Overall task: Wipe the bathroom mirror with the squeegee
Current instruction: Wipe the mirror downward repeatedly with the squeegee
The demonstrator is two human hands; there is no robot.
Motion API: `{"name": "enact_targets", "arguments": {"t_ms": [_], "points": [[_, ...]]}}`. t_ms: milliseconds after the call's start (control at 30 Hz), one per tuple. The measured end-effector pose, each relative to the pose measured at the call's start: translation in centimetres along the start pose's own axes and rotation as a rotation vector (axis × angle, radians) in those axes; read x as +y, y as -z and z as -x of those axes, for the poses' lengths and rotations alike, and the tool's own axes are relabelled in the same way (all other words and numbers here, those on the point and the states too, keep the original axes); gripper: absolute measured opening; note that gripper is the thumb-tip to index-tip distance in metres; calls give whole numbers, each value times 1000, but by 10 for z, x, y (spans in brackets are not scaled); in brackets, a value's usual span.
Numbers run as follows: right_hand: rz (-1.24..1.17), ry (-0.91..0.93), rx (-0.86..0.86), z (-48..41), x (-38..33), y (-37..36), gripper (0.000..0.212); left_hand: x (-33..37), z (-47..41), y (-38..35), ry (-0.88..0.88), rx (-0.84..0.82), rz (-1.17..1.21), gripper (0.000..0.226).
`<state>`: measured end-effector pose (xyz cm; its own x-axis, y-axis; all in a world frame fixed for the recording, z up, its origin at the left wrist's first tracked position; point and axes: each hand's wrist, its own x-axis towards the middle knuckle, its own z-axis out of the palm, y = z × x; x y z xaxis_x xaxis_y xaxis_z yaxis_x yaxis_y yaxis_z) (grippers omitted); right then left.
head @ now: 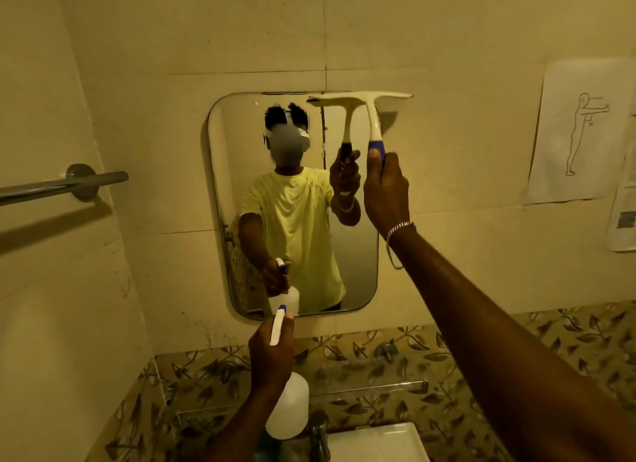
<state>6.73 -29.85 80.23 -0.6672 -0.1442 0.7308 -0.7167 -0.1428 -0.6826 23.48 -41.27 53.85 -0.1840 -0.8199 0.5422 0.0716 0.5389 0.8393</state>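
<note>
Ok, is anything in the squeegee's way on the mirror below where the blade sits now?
Nothing visible does. The right hand holds the squeegee with its blade at the top right edge of the mirror. The glass below is bare. The left hand holds the spray bottle low, in front of the mirror's bottom edge.

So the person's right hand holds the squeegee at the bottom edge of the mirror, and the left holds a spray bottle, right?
Not quite: in the head view the right hand holds the squeegee at the top edge of the mirror. The left hand does hold the spray bottle.

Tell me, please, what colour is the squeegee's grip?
Blue, below a white shaft, on the squeegee; head view.
</note>
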Motion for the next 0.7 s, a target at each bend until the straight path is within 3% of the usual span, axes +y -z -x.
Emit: {"name": "enact_targets", "arguments": {"t_ms": [133,267,533,700], "points": [[42,3,-22,-22,-2,-10,43,-3,-4,-4,9,2,-10,34],[53,-7,-40,-1,22,-16,42,-1,-9,-7,27,5,-23,21],[114,-90,-84,153,130,-7,25,-9,-6,-5,-15,7,-30,16],[151,-318,-186,257,186,3,42,-8,-1,-7,-12,-11,-47,20]]}}
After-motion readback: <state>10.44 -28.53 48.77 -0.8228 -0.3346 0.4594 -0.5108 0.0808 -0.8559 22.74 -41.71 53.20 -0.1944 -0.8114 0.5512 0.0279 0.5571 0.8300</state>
